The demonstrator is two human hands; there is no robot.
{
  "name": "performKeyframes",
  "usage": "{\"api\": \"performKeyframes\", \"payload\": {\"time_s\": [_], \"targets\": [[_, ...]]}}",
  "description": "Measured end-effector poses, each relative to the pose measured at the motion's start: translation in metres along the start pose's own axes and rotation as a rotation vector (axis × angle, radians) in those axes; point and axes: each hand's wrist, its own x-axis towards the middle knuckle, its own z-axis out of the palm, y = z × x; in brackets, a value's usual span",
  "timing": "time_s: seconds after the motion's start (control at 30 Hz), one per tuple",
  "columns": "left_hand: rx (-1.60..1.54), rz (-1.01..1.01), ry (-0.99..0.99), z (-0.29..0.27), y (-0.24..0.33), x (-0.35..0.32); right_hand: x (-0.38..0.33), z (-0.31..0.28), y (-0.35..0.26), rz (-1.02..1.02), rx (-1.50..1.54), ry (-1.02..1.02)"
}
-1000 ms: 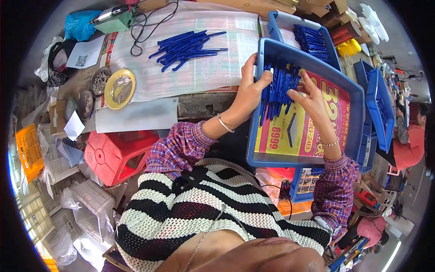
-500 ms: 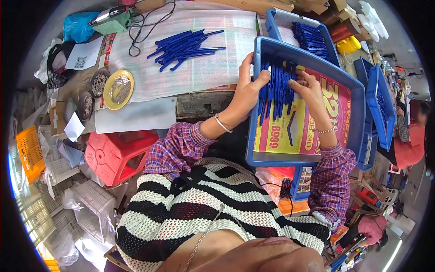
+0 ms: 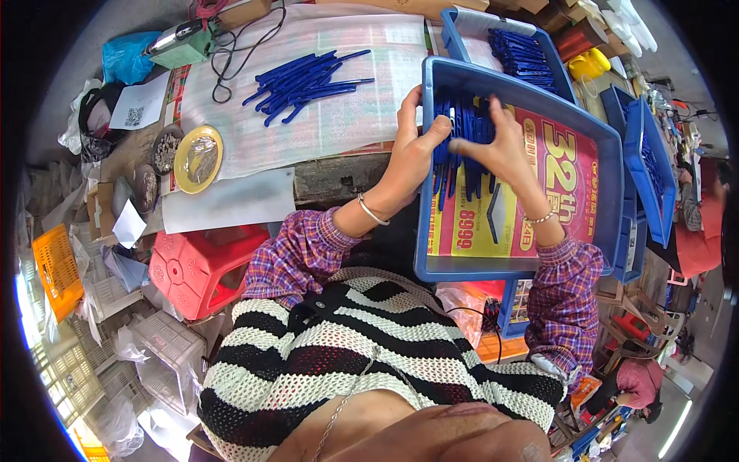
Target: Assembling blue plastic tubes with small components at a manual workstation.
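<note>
Your left hand point(image 3: 416, 154) is closed on the left wall of the blue rectangular plastic tray point(image 3: 493, 269), its thumb hooked over the rim and its fingers along the outside. Your right hand point(image 3: 508, 150) is inside that tray, toward its left side, over the bundle of slim, dark-blue, rod-like pieces point(image 3: 469, 179). Its thumb and fingers are parted across the bundle; you are at the pieces, but I cannot tell whether any are gripped. The bundle lies side by side against the tray's left wall, on the flat pink-and-yellow printed paper sheet point(image 3: 573, 173) that lines the tray's bottom.

To the left of the tray, you have a loose heap of the same dark-blue slender pieces point(image 3: 300, 86) on the pale, thin, translucent table covering point(image 3: 219, 123). Just beyond the tray's far edge is a second blue rectangular plastic tray point(image 3: 453, 35), with more blue pieces in a row. Well to the tray's left is a round yellow dish point(image 3: 182, 167) with clear, shiny material in it, and nearer your body on that side a red plastic stool point(image 3: 175, 266). Right of the tray, a co-worker in a coral-red top point(image 3: 699, 239) is near a tilted blue plastic tray point(image 3: 660, 228).
</note>
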Motion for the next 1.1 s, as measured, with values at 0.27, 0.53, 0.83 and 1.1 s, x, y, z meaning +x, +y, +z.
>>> {"api": "performKeyframes", "payload": {"time_s": [0.27,0.53,0.83,1.1], "targets": [[-0.002,-0.023,-0.004,0.001,0.002,-0.001,-0.004,-0.001,0.001,-0.075,0.045,-0.054],[0.039,0.018,-0.019,0.002,0.003,-0.004,-0.002,-0.012,0.017,-0.130,0.085,-0.135],[0.026,-0.004,-0.020,0.002,0.001,-0.003,-0.012,-0.016,0.022,-0.079,-0.124,-0.027],[0.006,-0.030,-0.009,0.004,0.004,-0.006,-0.008,-0.015,0.022,-0.053,-0.077,-0.039]]}}
